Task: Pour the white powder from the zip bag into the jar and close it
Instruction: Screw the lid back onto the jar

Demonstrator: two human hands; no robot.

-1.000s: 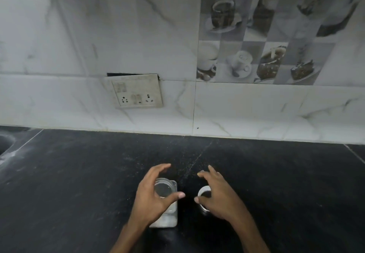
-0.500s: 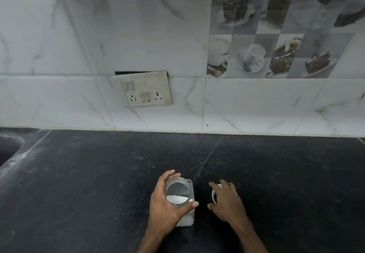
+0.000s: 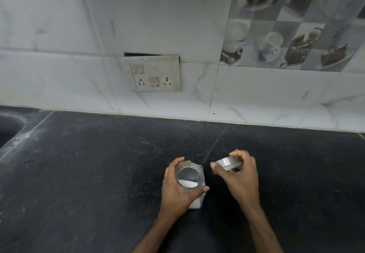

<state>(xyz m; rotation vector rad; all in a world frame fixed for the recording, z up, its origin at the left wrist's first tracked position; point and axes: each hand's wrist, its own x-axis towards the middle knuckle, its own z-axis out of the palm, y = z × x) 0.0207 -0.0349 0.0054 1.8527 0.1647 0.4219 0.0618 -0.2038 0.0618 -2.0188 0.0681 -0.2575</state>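
Head view, catalogued by size. Wall (image 3: 162, 15): white marble-look tiles, with a patterned panel (image 3: 292, 25) of cups and desserts at upper right. Countertop (image 3: 79, 173): black stone, running below the wall, dusted with pale specks along a faint seam toward the back. Sink edge (image 3: 7, 128): dark basin, cut off at far left. Switch plate (image 3: 155, 73): off-white, grimy, two sockets and switches, set crooked in the wall with a dark gap above its top edge. Left hand (image 3: 177, 193): wrapped around the jar from its left side, fingers curled behind and thumb across the near rim, gripping it. Right hand (image 3: 241, 181): closed on the lid, pinching it between thumb and fingers, raised off the counter just right of the jar. Jar (image 3: 192, 183): clear, squarish, upright on the counter, mouth open. White powder (image 3: 187, 183): shallow layer at the jar's bottom, seen through the mouth and at the lower side wall. Lid (image 3: 227, 163): round, silvery, tilted, apart from the jar's mouth. Small tan object (image 3: 234, 152): at the right fingertips, blurred, identity not determinable.
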